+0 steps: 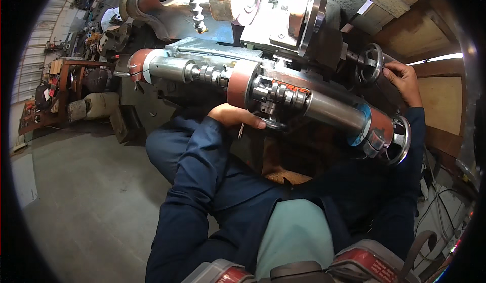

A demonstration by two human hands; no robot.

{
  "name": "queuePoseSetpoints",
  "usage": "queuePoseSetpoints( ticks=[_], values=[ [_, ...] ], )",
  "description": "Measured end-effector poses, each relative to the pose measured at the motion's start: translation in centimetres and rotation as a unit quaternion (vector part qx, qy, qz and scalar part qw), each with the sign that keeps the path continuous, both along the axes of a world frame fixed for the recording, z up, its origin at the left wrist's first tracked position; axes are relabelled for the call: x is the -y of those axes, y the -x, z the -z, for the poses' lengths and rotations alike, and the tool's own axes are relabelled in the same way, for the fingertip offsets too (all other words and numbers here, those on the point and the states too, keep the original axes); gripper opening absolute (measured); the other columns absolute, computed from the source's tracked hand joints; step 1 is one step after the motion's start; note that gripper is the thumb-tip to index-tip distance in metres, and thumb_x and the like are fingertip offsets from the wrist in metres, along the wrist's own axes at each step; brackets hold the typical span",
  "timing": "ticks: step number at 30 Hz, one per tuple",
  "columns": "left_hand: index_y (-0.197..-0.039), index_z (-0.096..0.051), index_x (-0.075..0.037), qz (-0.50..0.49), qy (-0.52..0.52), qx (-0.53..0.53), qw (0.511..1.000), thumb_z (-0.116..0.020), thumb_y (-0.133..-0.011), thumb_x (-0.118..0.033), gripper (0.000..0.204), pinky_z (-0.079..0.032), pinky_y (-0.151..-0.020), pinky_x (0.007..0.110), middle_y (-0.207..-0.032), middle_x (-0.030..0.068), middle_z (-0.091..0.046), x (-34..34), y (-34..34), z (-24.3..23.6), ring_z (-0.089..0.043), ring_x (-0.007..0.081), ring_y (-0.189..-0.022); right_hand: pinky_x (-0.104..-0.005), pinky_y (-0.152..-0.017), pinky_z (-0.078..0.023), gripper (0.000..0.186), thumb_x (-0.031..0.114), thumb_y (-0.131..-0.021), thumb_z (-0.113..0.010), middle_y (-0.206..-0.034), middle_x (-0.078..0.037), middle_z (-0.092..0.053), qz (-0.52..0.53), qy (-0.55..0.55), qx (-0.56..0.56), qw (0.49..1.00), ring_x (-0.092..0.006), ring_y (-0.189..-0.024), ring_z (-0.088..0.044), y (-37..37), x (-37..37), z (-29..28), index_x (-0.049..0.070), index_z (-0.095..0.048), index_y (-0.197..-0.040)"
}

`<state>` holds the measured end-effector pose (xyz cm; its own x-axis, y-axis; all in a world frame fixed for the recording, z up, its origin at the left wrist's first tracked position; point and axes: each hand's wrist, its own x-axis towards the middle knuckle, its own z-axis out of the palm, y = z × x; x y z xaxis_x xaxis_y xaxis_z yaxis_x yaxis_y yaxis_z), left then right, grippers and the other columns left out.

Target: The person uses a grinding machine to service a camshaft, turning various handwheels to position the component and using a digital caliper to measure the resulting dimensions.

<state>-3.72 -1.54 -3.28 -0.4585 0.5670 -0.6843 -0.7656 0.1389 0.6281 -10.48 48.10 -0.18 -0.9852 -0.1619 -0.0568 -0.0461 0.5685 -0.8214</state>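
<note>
A long machine carriage spans the view, with a shaft of rounded lobes (286,95), apparently a camshaft, lying along it. The shaft passes through a red-brown ring support (240,84) and sits between two steel cylinders, the left one (172,68) and the right one (334,108). My left hand (233,116) is closed at the rim of a small handwheel (274,125) below the shaft; its thumb shows, the other fingers are mostly hidden. At the far right, my right hand (405,82) grips the rim of a chrome handwheel (374,65).
A thin grinding-type wheel disc (311,17) stands behind the carriage, near a segmented coolant hose (195,7). Another chrome handwheel (402,140) projects at the carriage's right end, beside my right forearm. Tools and parts crowd a wooden bench (63,93) at left. Cables (436,202) hang at right.
</note>
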Motion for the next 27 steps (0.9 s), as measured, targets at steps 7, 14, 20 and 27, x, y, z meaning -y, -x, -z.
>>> queuePoseSetpoints(
  ticks=[7, 14, 20, 27],
  values=[
    [-0.139, -0.049, -0.004, -0.025, -0.013, 0.023, 0.999, -0.081, -0.067, -0.002, 0.079, -0.031, -0.111, 0.036, -0.136, 0.0085, -0.055, 0.4, -0.2, 1.2, -0.044, 0.0258, -0.132, -0.0212, -0.068, -0.043, 0.024, 0.018, -0.087, -0.076, -0.085, 0.002, -0.063, 0.015, 0.026, 0.013, 0.999, -0.0061, -0.078, -0.055, -0.2, 0.0, 0.3, -0.003, -0.071, -0.098],
    [-0.111, -0.069, 0.000, -0.021, 0.024, -0.009, 0.999, -0.082, -0.073, -0.006, 0.040, -0.047, -0.094, 0.030, -0.107, 0.0070, -0.071, 0.0, -0.2, -0.1, -0.064, 0.0183, -0.099, -0.0205, -0.067, -0.044, 0.026, 0.019, -0.087, -0.076, -0.088, 0.001, -0.066, 0.004, 0.026, 0.015, 1.000, -0.0053, -0.078, -0.056, 0.2, -0.4, 0.7, -0.002, -0.072, -0.101],
    [-0.111, -0.069, 0.000, -0.015, 0.013, -0.009, 1.000, -0.081, -0.074, -0.005, 0.038, -0.049, -0.091, 0.031, -0.106, 0.0075, -0.071, -0.2, 0.0, -1.1, -0.065, 0.0190, -0.098, -0.0206, -0.068, -0.044, 0.025, 0.019, -0.086, -0.077, -0.086, 0.001, -0.066, 0.008, 0.011, 0.008, 1.000, -0.0056, -0.077, -0.056, 0.1, -0.3, 0.4, -0.002, -0.072, -0.100],
    [-0.107, -0.068, 0.000, 0.229, 0.264, -0.308, 0.885, -0.088, -0.066, -0.033, 0.056, -0.052, -0.084, 0.035, -0.101, 0.0167, -0.072, -0.3, -0.4, 1.5, -0.068, 0.0286, -0.097, -0.0265, -0.081, -0.048, 0.029, 0.018, -0.087, -0.075, -0.096, -0.006, -0.070, -0.002, -0.010, 0.015, 1.000, -0.0112, -0.089, -0.061, -0.1, -1.5, 0.5, -0.003, -0.071, -0.107]
  ],
)
